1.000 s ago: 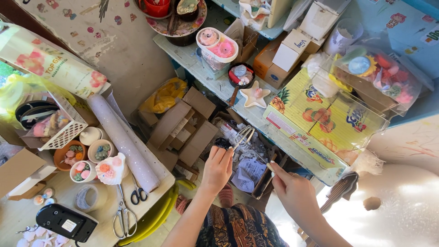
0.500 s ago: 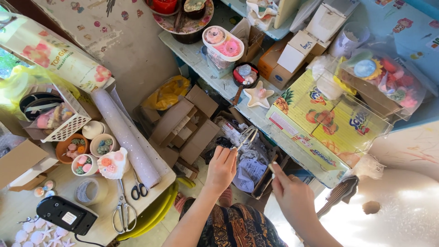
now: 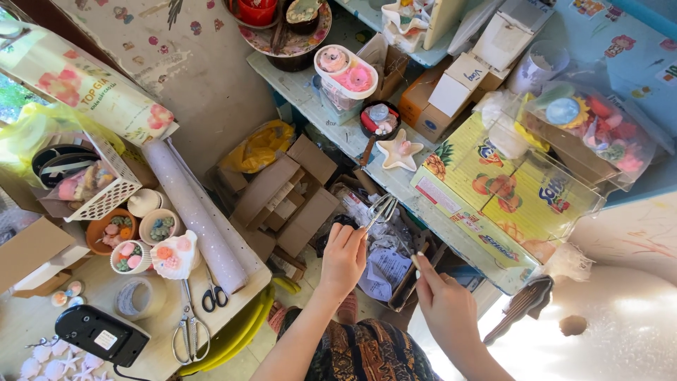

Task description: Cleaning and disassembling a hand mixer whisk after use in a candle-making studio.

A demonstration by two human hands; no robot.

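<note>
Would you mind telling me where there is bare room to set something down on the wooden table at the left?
Only a small patch on the wooden table, between the tape roll and black device; elsewhere it is crowded.

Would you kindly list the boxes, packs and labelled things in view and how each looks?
Fruit-print carton: shelf edge right, flat, yellow and green.
White box: shelf behind, small, square.
Flowered pack: upper left, long, cream with pink blooms.
Open cardboard box: floor centre, brown flaps.
Black device: table lower left, white label.
</note>
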